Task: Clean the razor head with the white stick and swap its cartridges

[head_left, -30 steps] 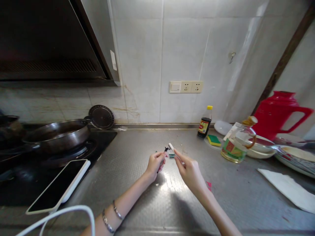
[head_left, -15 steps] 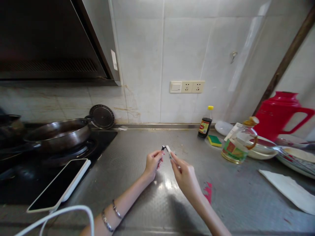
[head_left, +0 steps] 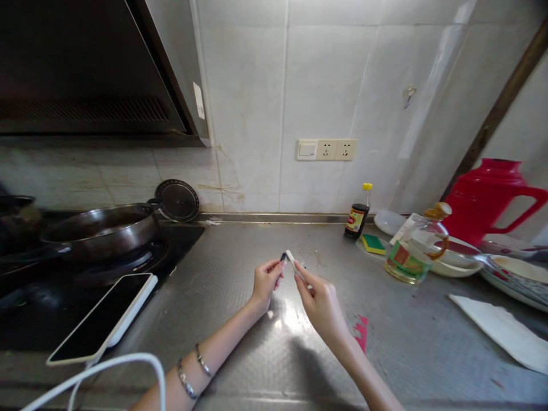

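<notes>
Above the steel countertop (head_left: 240, 251), my two hands meet near the middle of the view. My left hand (head_left: 266, 284) is closed, pinching a small dark piece (head_left: 283, 257) between thumb and fingers; its exact kind is too small to make out. A slim white pen-like stick (head_left: 291, 258) points up and left from my right hand (head_left: 321, 302), whose fingers are closed around its lower part. The top of the stick touches or nearly touches the dark piece. My fingers hide the rest of both items.
Leftward are a black stove with a metal pan (head_left: 103, 228), a phone (head_left: 105, 319) and a white cable (head_left: 141, 358). To the right stand a sauce bottle (head_left: 355, 220), sponge (head_left: 373, 244), oil jug (head_left: 409, 260), red thermos (head_left: 483, 200), dishes and a paper sheet (head_left: 500, 331).
The white stick's top has shifted slightly left and up, closer to the dark piece. Both hands keep their grips in nearly the same place.
</notes>
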{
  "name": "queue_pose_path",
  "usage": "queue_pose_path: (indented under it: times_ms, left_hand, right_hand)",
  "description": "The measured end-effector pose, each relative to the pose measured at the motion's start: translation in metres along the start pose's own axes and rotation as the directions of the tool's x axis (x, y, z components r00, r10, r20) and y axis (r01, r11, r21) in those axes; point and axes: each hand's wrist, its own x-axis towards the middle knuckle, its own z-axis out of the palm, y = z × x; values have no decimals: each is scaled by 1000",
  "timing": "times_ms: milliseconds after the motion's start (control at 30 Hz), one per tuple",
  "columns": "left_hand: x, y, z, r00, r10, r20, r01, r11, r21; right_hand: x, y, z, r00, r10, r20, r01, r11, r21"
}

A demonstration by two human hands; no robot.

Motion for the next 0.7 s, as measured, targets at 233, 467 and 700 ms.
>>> queue_pose_path:
  times_ms: [233, 467, 700]
  left_hand:
    - [-1, 2, 0, 1000, 7, -1, -7, 1000, 9]
    - [3, 0, -2, 997, 33, -65, -30, 998, 53]
    - [3, -4, 0, 992, 122, -16, -120, 989, 85]
  right_hand:
    - [2, -2, 0, 999, 49, 5, -49, 998, 36]
    - [-7, -4, -2, 998, 49, 33, -51, 998, 43]
    - [5, 3, 6, 995, 104, -13, -101, 988, 118]
